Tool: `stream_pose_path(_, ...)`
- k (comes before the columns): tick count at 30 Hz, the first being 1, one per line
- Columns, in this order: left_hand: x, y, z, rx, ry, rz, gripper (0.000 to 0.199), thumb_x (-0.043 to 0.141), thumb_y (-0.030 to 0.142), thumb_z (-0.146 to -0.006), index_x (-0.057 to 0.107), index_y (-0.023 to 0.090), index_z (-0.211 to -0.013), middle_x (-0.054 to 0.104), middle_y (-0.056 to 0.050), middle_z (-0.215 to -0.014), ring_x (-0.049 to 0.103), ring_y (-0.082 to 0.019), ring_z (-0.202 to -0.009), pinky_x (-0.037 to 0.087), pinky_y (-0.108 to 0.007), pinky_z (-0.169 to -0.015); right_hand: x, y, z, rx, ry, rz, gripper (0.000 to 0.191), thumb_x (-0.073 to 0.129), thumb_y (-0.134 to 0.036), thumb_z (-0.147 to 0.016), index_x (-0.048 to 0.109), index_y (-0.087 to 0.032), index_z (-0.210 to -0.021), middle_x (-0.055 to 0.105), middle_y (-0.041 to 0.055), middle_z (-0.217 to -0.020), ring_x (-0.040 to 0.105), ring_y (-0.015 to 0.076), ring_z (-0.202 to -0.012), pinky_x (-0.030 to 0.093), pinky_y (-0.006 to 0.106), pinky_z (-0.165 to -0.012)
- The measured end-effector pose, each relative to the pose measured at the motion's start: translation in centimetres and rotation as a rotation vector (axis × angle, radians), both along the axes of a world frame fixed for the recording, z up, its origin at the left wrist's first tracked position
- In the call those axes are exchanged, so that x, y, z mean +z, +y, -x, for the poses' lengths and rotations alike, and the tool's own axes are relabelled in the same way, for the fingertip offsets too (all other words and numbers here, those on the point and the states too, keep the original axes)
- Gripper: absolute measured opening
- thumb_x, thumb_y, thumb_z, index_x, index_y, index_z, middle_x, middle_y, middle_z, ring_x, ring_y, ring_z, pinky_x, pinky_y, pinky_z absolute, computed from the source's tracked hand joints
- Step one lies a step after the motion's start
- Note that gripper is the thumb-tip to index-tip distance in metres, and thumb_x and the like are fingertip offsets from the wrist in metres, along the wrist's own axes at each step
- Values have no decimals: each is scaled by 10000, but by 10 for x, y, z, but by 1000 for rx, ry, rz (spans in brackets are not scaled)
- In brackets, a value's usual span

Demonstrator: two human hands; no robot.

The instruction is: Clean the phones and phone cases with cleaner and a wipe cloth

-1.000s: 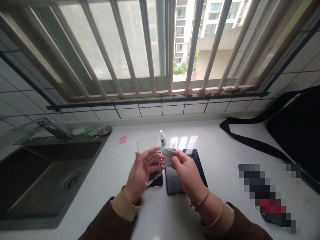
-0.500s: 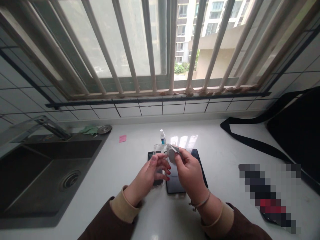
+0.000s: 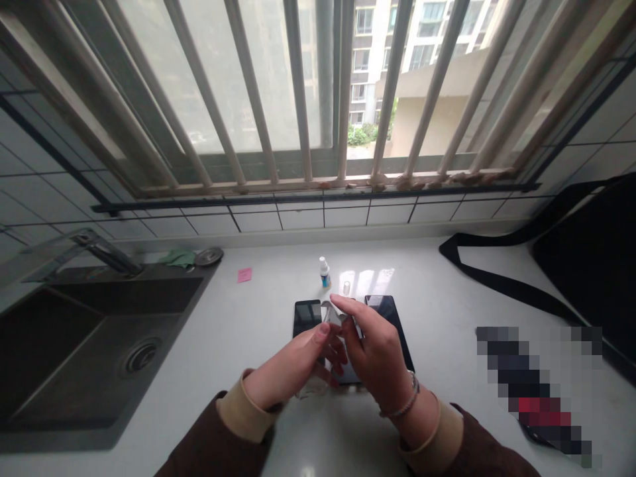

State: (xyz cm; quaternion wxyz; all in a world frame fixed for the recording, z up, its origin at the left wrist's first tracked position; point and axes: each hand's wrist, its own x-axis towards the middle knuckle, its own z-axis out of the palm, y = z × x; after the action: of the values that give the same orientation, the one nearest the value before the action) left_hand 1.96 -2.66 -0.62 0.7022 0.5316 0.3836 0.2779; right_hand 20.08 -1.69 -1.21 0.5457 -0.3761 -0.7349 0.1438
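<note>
My left hand [image 3: 301, 354] is closed on a clear phone case [image 3: 314, 387], which is tilted and mostly hidden behind the fingers. My right hand [image 3: 375, 341] presses a small grey-white cloth [image 3: 338, 309] to the upper part of the case, its fingers stretched over the cloth. Under the hands lie a dark phone [image 3: 307, 315] on the left and a black-framed tablet [image 3: 381, 305] on the right, both partly covered. A small white spray bottle [image 3: 324, 274] stands just behind them, with a clear cap [image 3: 346, 287] beside it.
At the left is a dark sink [image 3: 163, 371] with a faucet [image 3: 106, 255], a green cloth [image 3: 177, 258] and a metal strainer [image 3: 209, 256]. A pink note [image 3: 244, 275] lies on the white counter. A black bag [image 3: 591, 252] with a strap and a blurred-out item [image 3: 531, 391] are at right.
The case has come down and tilted towards me, uncovering the phone's upper part and the spray bottle. My right hand has shifted from pinching the cloth to laying its fingers over it.
</note>
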Motion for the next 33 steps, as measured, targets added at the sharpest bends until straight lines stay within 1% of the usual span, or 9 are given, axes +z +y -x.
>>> stream_pose_path(5, -1, 1, 0, 5, -31, 13, 663, 405, 745, -1016, 649, 132, -1086, 668, -145, -997, 667, -255, -905, 617, -399, -751, 0, 2, -2, 8, 13, 19, 370, 514, -109, -1050, 691, -236, -1350, 787, 80, -1264, 750, 219, -1191, 618, 391, -1045)
stream_pose_path(8, -3, 2, 1, 28, -109, 30, 702, 418, 757, -1005, 659, 130, -1211, 670, -149, -1033, 677, -257, -920, 625, -405, -763, -1, 5, -3, -15, 12, 66, 343, 504, -127, -1047, 708, -226, -1304, 793, 83, -1214, 759, 223, -1139, 622, 391, -1009)
stream_pose_path(11, -4, 3, 2, 48, -195, 85, 707, 404, 748, -1014, 650, 157, -1314, 669, -140, -1040, 677, -244, -913, 630, -396, -763, -1, 7, -3, -44, 22, 151, 324, 488, -151, -1045, 723, -227, -1255, 796, 86, -1183, 761, 233, -1106, 615, 394, -986)
stream_pose_path(14, -3, 4, 3, 62, -269, 161, 710, 403, 760, -1005, 678, 169, -1288, 676, -138, -1019, 678, -228, -874, 633, -381, -751, -1, 10, -4, -81, 52, 255, 294, 500, -194, -1044, 737, -225, -1214, 801, 89, -1164, 765, 245, -1071, 606, 391, -958)
stream_pose_path(17, 0, 6, 4, 87, -335, 216, 700, 391, 747, -1015, 692, 165, -1262, 689, -143, -1015, 691, -229, -864, 638, -401, -770, -1, 12, -5, -106, 83, 337, 277, 515, -236, -1040, 752, -227, -1183, 811, 79, -1122, 773, 239, -994, 598, 358, -885)
stream_pose_path(21, 8, 8, 3, 186, -397, 246, 700, 327, 717, -1044, 664, 142, -1260, 706, -151, -1006, 715, -245, -877, 641, -443, -806, -3, 14, -5, -93, 113, 422, 272, 528, -273, -1035, 766, -231, -1158, 818, 54, -1046, 767, 218, -893, 573, 311, -780)
stream_pose_path(24, 12, 10, 2, 287, -406, 266, 650, 320, 689, -1058, 628, 146, -1238, 724, -151, -986, 736, -250, -868, 646, -451, -801, -4, 13, -3, -47, 122, 468, 267, 539, -287, -1030, 773, -229, -1146, 814, 40, -986, 754, 210, -844, 562, 303, -751)
stream_pose_path(28, 13, 13, 2, 446, -326, 288, 515, 378, 604, -1081, 601, 151, -1182, 742, -145, -972, 769, -236, -798, 644, -381, -739, -4, 12, 0, 31, 130, 472, 262, 544, -271, -1031, 771, -217, -1149, 815, 53, -1028, 762, 215, -906, 571, 310, -805)
stream_pose_path(33, 7, 17, 6, 571, -185, 259, 390, 476, 497, -1077, 619, 134, -1083, 726, -106, -849, 738, -193, -662, 630, -320, -621, -7, 11, 3, 99, 69, 466, 251, 538, -233, -1038, 761, -225, -1152, 813, 55, -1059, 764, 213, -948, 570, 323, -852)
